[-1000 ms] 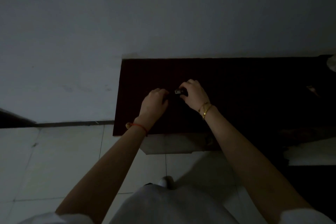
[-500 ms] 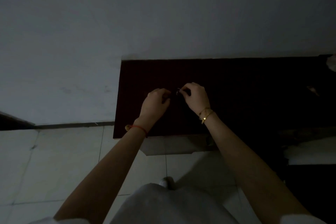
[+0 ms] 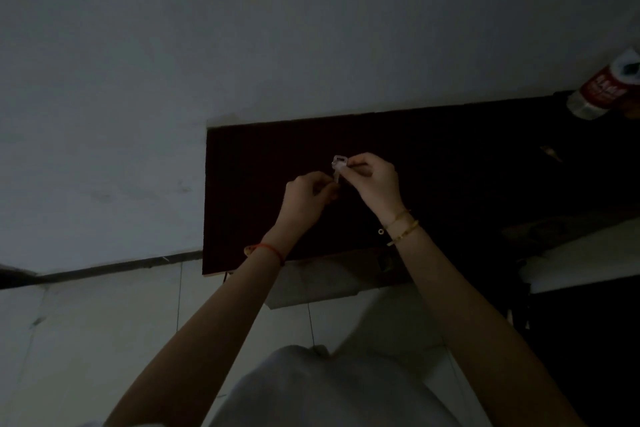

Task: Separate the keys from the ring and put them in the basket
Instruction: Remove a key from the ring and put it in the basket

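The scene is very dim. A pale silver key (image 3: pixel 337 168) stands upright between my two hands above a dark tabletop (image 3: pixel 263 177). My right hand (image 3: pixel 375 182) pinches the key's head from the right. My left hand (image 3: pixel 306 196) is closed around the key's lower end, a little lower and to the left. The ring itself is hidden by my fingers. I cannot make out any basket in the darkness.
A bottle with a red label (image 3: pixel 602 94) lies at the table's far right corner. A small pale object (image 3: pixel 550 152) rests on the dark top to the right. A white wall rises behind; pale floor tiles (image 3: pixel 104 329) lie below left.
The hands have lifted slightly and drawn closer. The key now stands upright and catches light between them; earlier only a small dark piece showed there. The view has shifted, bringing the bottle into sight.
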{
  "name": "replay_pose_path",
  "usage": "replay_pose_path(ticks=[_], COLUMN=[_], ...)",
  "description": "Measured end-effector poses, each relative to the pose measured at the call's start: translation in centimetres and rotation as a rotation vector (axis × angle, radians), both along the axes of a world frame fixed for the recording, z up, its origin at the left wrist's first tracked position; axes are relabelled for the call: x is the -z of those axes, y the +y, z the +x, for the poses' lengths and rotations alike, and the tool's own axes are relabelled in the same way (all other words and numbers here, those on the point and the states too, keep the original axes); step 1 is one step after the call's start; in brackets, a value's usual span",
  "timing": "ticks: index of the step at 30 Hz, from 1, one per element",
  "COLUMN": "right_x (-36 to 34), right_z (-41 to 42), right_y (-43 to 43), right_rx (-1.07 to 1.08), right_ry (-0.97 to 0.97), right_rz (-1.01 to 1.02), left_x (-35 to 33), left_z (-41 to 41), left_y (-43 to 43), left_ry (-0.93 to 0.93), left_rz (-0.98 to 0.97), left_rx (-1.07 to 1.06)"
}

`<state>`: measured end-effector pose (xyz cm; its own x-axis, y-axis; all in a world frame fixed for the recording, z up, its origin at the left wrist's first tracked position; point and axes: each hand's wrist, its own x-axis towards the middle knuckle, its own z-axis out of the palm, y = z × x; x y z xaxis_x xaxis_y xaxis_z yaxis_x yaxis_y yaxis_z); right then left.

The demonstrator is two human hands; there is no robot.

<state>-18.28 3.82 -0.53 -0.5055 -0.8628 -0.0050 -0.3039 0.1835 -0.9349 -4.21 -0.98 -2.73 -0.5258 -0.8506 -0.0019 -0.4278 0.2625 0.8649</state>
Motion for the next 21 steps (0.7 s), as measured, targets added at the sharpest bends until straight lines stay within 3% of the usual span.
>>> replay_pose_path(ticks=[15,21], right_x=[-1.3,-1.9], right_z=[-2.9,-5.4], right_y=[6.2,10.2], right_rx=[0.111,0.213], right_ry=[0.276,0.237], right_rz=[-0.082,-0.09], left_x=[-1.7,-2.8], left_z=[-3.3,-6.3], left_y=[3.9,6.7], left_ry=[0.015,0.058], left_rz=[-0.049,-0.054], left_rx=[0.153,0.258])
